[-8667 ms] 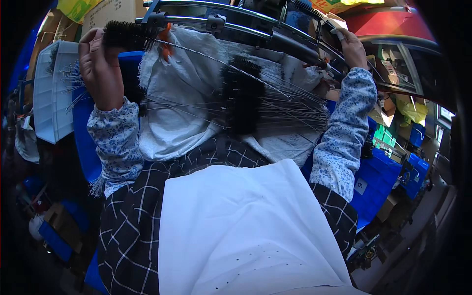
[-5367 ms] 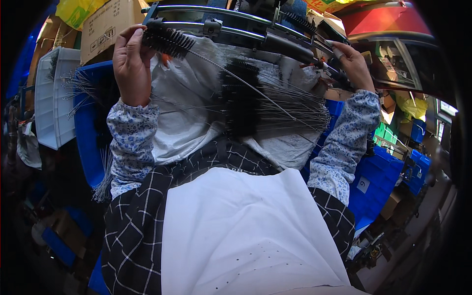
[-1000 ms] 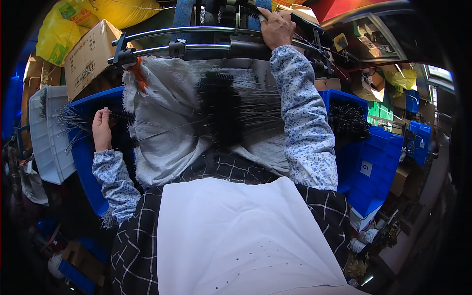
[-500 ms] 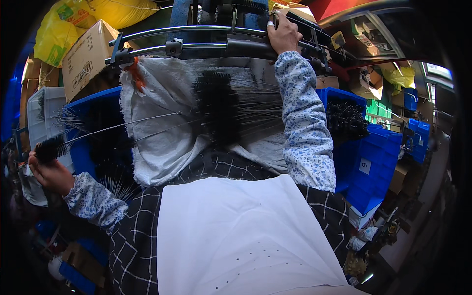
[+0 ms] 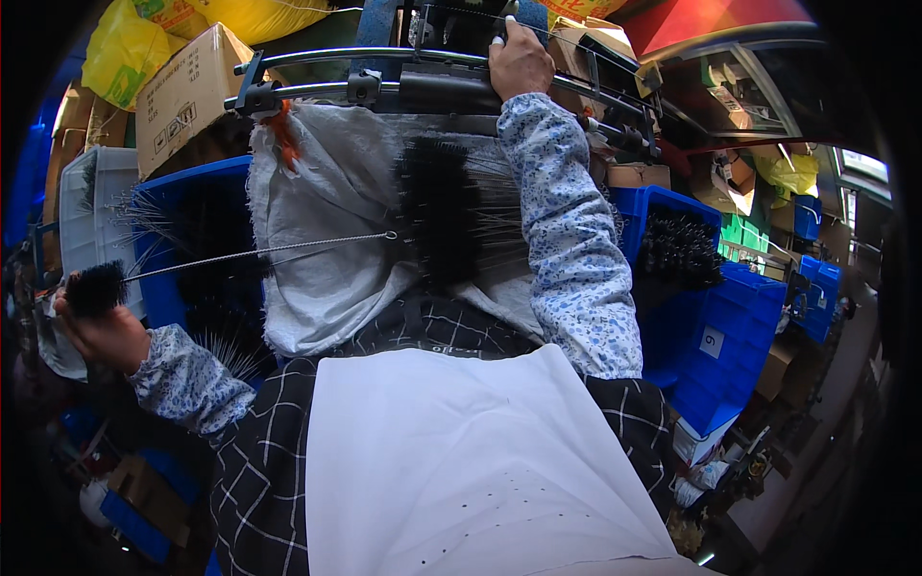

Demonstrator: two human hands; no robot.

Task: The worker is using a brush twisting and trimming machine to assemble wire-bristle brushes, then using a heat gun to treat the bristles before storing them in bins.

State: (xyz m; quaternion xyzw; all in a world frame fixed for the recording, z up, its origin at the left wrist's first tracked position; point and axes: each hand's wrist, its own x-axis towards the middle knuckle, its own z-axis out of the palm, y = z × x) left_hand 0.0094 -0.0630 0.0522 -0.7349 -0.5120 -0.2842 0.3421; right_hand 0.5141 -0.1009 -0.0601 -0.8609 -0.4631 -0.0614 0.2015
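On the far left, my left hand [image 5: 108, 336] is closed around the bristled end of a black twisted-wire brush [image 5: 240, 257]. The brush's bare wire stem points right and finishes in a small loop over the white cloth. At the top, my right hand [image 5: 521, 62] bends over the machine's rails, gripping the right end of a dark sliding block [image 5: 447, 91]. Beside its fingertips runs a thin wire; whether they pinch it I cannot tell. A bundle of black brushes [image 5: 440, 211] lies across my lap on the white cloth [image 5: 322, 221], stems toward the right.
Left of my lap stands a blue bin [image 5: 173, 182] with brushes, beside a pale grey bin [image 5: 96, 202]. A cardboard box [image 5: 192, 96] and yellow bags [image 5: 125, 53] are behind. To the right, a blue bin [image 5: 735, 331] stands by more black brushes [image 5: 680, 248].
My right hand and the sliding block have shifted left along the rails. The held brush's looped end has swung slightly right and down; my left hand keeps hold of it.
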